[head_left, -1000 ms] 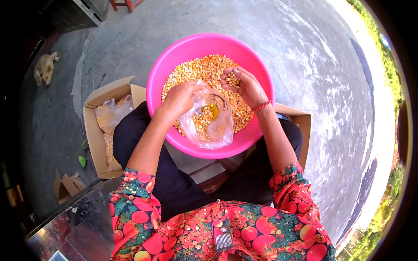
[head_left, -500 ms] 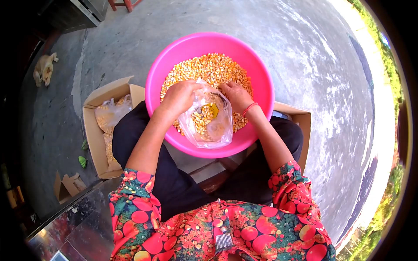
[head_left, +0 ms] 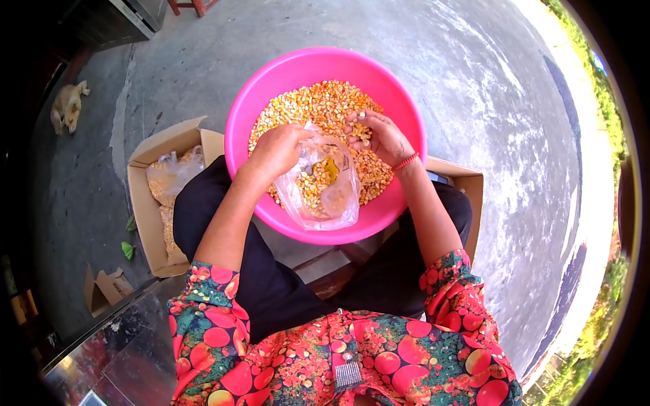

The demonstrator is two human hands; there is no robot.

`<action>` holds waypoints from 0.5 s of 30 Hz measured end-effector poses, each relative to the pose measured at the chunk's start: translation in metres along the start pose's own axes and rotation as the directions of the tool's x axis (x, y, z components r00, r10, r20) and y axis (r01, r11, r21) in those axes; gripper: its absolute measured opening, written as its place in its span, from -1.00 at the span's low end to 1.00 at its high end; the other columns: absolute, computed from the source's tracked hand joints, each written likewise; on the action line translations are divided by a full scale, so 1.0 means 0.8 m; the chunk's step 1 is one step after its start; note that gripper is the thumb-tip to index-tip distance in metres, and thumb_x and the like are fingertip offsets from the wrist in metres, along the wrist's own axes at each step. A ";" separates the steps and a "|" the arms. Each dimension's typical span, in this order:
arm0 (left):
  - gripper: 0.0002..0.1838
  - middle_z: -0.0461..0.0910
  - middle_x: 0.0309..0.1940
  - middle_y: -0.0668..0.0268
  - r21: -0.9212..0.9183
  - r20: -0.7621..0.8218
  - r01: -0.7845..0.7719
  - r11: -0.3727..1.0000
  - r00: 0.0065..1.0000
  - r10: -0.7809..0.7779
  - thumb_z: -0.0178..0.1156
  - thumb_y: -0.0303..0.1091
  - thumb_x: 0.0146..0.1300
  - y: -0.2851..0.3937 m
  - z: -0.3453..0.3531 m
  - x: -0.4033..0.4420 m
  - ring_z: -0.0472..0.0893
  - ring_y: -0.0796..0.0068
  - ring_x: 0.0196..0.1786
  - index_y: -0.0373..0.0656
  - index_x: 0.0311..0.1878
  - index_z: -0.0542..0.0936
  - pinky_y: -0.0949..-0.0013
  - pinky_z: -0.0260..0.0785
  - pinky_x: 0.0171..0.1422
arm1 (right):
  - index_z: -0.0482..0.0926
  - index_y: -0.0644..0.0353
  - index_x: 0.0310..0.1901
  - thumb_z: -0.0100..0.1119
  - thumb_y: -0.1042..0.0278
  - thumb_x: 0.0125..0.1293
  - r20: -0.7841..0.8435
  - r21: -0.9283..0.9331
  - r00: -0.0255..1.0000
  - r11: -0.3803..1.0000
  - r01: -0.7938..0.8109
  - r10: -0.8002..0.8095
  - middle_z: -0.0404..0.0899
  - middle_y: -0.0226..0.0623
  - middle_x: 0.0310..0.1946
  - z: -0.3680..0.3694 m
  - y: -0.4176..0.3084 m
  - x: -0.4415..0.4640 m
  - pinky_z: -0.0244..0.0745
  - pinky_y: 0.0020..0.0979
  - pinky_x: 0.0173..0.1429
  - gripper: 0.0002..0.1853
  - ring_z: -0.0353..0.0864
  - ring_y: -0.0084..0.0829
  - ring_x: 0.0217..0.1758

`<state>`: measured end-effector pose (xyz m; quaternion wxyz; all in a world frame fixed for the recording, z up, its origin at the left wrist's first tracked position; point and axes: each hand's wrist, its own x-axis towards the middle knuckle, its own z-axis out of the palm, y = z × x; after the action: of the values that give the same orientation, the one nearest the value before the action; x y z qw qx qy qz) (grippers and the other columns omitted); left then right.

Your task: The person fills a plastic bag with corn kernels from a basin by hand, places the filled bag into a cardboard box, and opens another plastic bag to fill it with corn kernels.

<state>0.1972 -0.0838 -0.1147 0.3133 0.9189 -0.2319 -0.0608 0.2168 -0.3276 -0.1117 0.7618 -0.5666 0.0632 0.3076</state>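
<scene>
A pink basin [head_left: 240, 111] full of loose yellow corn kernels [head_left: 308, 101] rests between my knees. My left hand [head_left: 281, 150] is closed on the upper left rim of a clear plastic bag [head_left: 345, 215], which lies over the kernels with its mouth spread. Some corn and a yellow patch show inside or through the bag. To the right of it, my right hand [head_left: 384, 139] is turned partly upward, fingers curled around a small scoop of kernels. It is apart from the bag, over the basin's right side.
At my left stands an open cardboard box [head_left: 145, 193] with filled bags of corn [head_left: 177, 172]. Another cardboard box [head_left: 467, 186] is beside my right knee. A dog [head_left: 69, 107] lies on the concrete floor at far left. A red stool's legs [head_left: 196, 7] show at the top.
My right hand has left the bag's rim, moved to the right and turned over with corn kernels in it. My left hand still grips the bag.
</scene>
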 end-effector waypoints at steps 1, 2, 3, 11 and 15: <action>-0.61 0.60 -0.25 0.08 -0.002 0.003 0.006 1.000 1.000 -0.006 0.01 -0.58 -0.01 0.000 0.000 0.000 0.59 0.09 -0.15 -0.02 -0.12 0.65 0.12 0.42 -0.01 | 0.48 0.28 -0.11 -0.10 0.34 0.39 0.018 0.062 0.999 0.997 0.047 -0.049 0.53 -0.27 -0.25 0.004 -0.005 -0.003 0.60 -0.50 -0.23 -0.78 0.59 -0.45 -0.30; -0.61 0.60 -0.25 0.08 -0.002 0.003 0.006 1.000 1.000 -0.006 0.01 -0.58 -0.01 0.000 0.000 0.000 0.59 0.09 -0.15 -0.02 -0.12 0.65 0.12 0.42 -0.01 | 0.47 0.28 -0.08 -0.11 0.34 0.39 0.033 0.125 0.995 0.988 0.093 -0.098 0.53 -0.25 -0.18 0.006 -0.008 -0.004 0.61 -0.46 -0.12 -0.77 0.60 -0.40 -0.19; -0.60 0.60 -0.24 0.08 -0.010 0.000 -0.001 1.000 1.000 0.001 0.01 -0.59 -0.01 0.001 0.000 0.000 0.59 0.09 -0.15 -0.02 -0.12 0.65 0.12 0.42 -0.01 | 0.47 0.29 -0.05 -0.13 0.32 0.40 -0.004 0.142 0.994 0.984 0.112 -0.112 0.52 -0.22 -0.14 0.007 -0.005 -0.001 0.55 -0.41 0.06 -0.74 0.58 -0.36 -0.06; -0.61 0.60 -0.22 0.09 0.014 0.007 -0.001 1.000 1.000 0.001 0.01 -0.59 0.00 0.006 -0.004 -0.001 0.58 0.08 -0.14 -0.04 -0.12 0.65 0.12 0.41 0.00 | 0.45 0.32 0.03 -0.15 0.22 0.43 0.256 -0.079 0.954 0.980 0.181 -0.155 0.48 -0.26 0.01 0.045 -0.036 -0.039 0.50 -0.37 0.08 -0.66 0.54 -0.36 0.03; -0.62 0.59 -0.18 0.11 0.010 0.004 0.003 1.000 1.000 -0.003 -0.01 -0.58 0.01 0.006 -0.003 -0.002 0.58 0.08 -0.12 -0.05 -0.13 0.65 0.12 0.40 0.01 | 0.48 0.18 0.01 -0.09 0.24 0.37 0.136 -0.692 0.965 0.675 0.254 -0.224 0.46 -0.14 0.07 0.002 -0.008 -0.010 0.46 -0.30 0.02 -0.71 0.54 -0.25 0.01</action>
<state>0.1945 -0.0850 -0.1098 0.3083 0.9206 -0.2314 -0.0618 0.2137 -0.3302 -0.1020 0.5226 -0.8109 -0.1485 0.2174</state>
